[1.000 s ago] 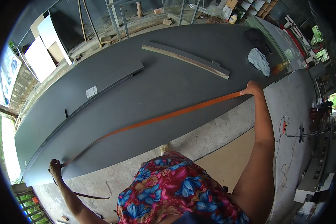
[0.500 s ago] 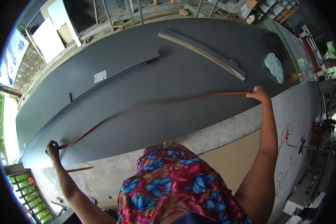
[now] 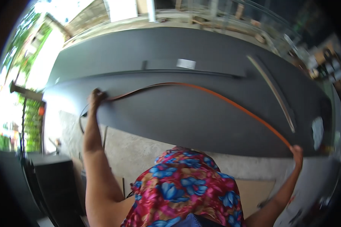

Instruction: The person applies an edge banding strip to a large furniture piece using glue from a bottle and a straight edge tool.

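Observation:
A long thin strip (image 3: 223,98), orange toward the right and brown toward the left, arches over a large dark grey panel surface (image 3: 159,117). My left hand (image 3: 96,96) is closed on the strip near the panel's left part, and a loose tail of it curls below that hand. At the panel's right front edge, my right hand (image 3: 297,151) pinches the other end. Beyond the strip lies a long narrow grey piece (image 3: 212,69) with a white label (image 3: 186,63). A light-edged narrow piece (image 3: 274,90) rests slanted at the right.
A pale cloth (image 3: 317,132) lies at the panel's right end. Black boxes (image 3: 55,181) stand at the lower left. A tan board (image 3: 254,189) is on the floor below the panel. Wooden scraps and shelves are beyond the far edge.
The view has turned toward the left, so the panel and pieces appear shifted right. The strip now bows in a higher arch, with both hands still holding it.

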A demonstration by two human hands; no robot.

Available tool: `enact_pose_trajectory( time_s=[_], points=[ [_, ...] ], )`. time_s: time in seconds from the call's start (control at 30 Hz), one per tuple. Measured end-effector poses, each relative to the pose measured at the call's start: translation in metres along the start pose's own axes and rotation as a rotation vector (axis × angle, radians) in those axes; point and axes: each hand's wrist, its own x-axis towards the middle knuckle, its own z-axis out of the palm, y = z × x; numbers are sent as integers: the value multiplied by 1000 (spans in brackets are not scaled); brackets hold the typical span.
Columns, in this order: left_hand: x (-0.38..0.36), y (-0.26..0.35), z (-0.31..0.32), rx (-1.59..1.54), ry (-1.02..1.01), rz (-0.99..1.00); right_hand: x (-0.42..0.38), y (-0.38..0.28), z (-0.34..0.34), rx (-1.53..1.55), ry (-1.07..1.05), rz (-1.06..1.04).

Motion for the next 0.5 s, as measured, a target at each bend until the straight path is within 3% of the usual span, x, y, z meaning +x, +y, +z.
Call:
enact_pose_trajectory(
  time_s=[0.07, 0.13, 0.23, 0.4, 0.5],
  points=[
    [5, -6, 8, 67, 35, 46, 2, 13, -7, -113, -48, -63],
    [6, -8, 11, 102, 86, 101, -4, 5, -10, -155, -28, 46],
    [1, 0, 3, 99, 67, 104, -3, 2, -10, -218, -41, 26],
    [4, 4, -8, 166, 14, 177, -6, -28, -4, -313, -10, 165],
    [7, -8, -9, 114, -19, 112, -1, -27, 1, -341, 3, 164]
  ],
)
